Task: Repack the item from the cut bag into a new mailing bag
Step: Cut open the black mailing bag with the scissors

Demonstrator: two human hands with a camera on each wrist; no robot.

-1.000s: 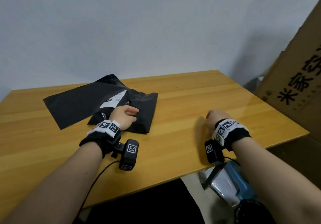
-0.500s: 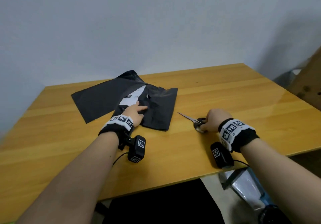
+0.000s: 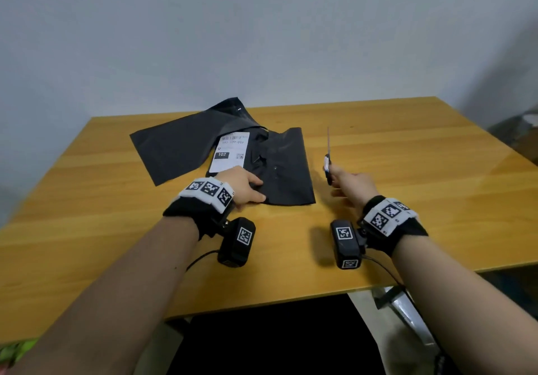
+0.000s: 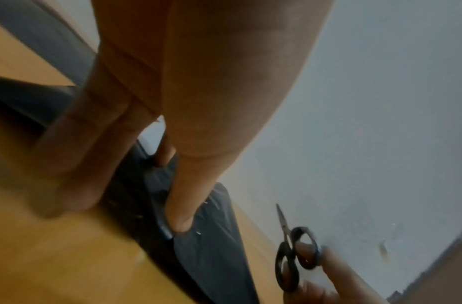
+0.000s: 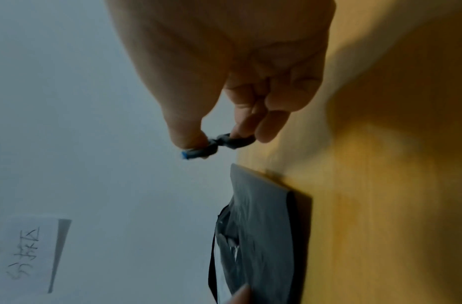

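Observation:
A filled black mailing bag [image 3: 276, 171] with a white label [image 3: 230, 153] lies mid-table. Partly under its left side is a flat empty black bag [image 3: 177, 150]. My left hand [image 3: 247, 190] rests on the filled bag's near left corner. The left wrist view shows its thumb [image 4: 188, 185] lying on the bag [image 4: 214, 257], with straight fingers beside the edge. My right hand [image 3: 346, 184] holds scissors [image 3: 328, 159] just right of the bag, above the table, blades together and pointing away. The thumb and a finger sit in the scissor handles [image 5: 224, 142].
The wooden table [image 3: 407, 171] stands against a pale wall. Its near edge runs below my wrists. A paper sheet with handwriting [image 5: 30, 253] hangs on the wall. A metal table leg [image 3: 407, 316] shows under the right front edge.
My right hand took hold of the scissors on the table, then lifted them with the blades pointing away. My left hand stayed on the filled bag. The head view turned left.

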